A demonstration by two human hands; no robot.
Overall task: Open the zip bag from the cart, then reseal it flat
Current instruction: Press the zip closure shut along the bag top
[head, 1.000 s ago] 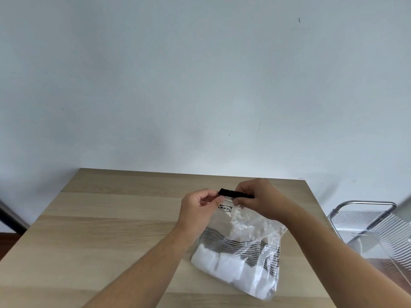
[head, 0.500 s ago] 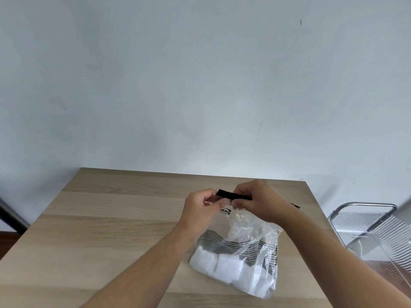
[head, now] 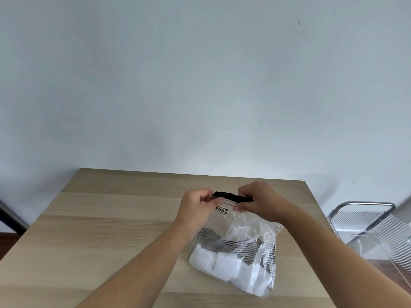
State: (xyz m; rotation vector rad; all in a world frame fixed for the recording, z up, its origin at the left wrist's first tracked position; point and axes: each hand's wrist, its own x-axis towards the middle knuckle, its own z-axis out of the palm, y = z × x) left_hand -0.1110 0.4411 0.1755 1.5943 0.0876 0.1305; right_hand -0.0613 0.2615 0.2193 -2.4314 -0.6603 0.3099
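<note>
Now both hands are up at the top edge of the zip bag (head: 240, 247). The left hand (head: 198, 207) pinches the left end of the black strip (head: 233, 197) along the bag's mouth, with the thumb on the near side and the curled fingers behind it. The right hand (head: 260, 201) pinches the right end of the same strip, fingers curled over it from above and the thumb tucked under. The two hands are close together, with only a short run of strip showing between them. Whether the seal is parted there, cannot tell.

The bag is clear plastic with dark wavy stripes across its middle and a small label (head: 222, 210) just under the strip by the left thumb. Its top is held up off the table (head: 111, 230) and its bottom rests on the wood, toward the near right part of the tabletop. White blocks (head: 222, 263) sit bunched in the bottom of the bag, touching each other. The plastic above them is crumpled and loose.

Both forearms reach in from the near edge. A metal cart (head: 367, 221) with a rounded rail stands just beside the table's right side, apart from the bag. A pale wall (head: 200, 85) stands behind the table. A dark bar (head: 11, 218) shows at the far left edge.
</note>
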